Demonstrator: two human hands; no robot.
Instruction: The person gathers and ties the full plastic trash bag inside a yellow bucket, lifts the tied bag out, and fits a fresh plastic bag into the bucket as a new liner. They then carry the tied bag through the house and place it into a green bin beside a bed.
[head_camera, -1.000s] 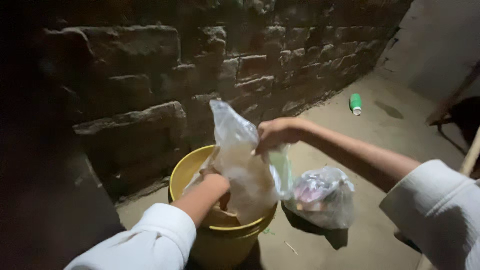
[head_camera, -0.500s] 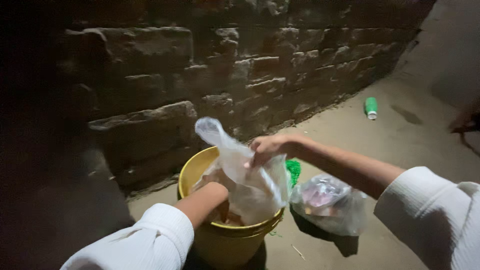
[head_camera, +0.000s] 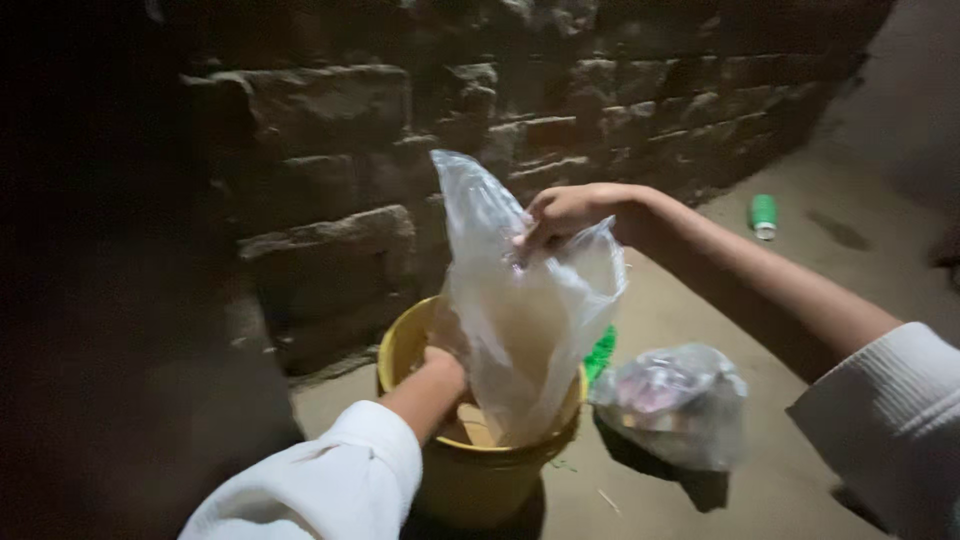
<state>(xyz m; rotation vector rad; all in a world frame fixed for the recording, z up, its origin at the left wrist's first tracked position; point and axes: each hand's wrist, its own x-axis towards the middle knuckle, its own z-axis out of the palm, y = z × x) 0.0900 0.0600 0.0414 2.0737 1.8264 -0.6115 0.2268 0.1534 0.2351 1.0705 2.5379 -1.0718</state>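
Clear plastic bag (head_camera: 520, 320) stands half inside the yellow bucket (head_camera: 470, 480), your right hand (head_camera: 565, 212) pinching its top edge up, your left hand (head_camera: 440, 372) down by the bag's base, grip hidden, so it looks partway seated; tied bag (head_camera: 680, 400) and green can (head_camera: 764, 214) lie on the floor (head_camera: 700, 300), brick wall (head_camera: 330, 240) close behind.

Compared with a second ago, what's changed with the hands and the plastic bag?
The right hand has lifted the top of the clear plastic bag higher again after dipping it half a second ago. The left hand stays down inside the yellow bucket at the bag's base. The filled bag on the floor and the green bottle haven't moved.
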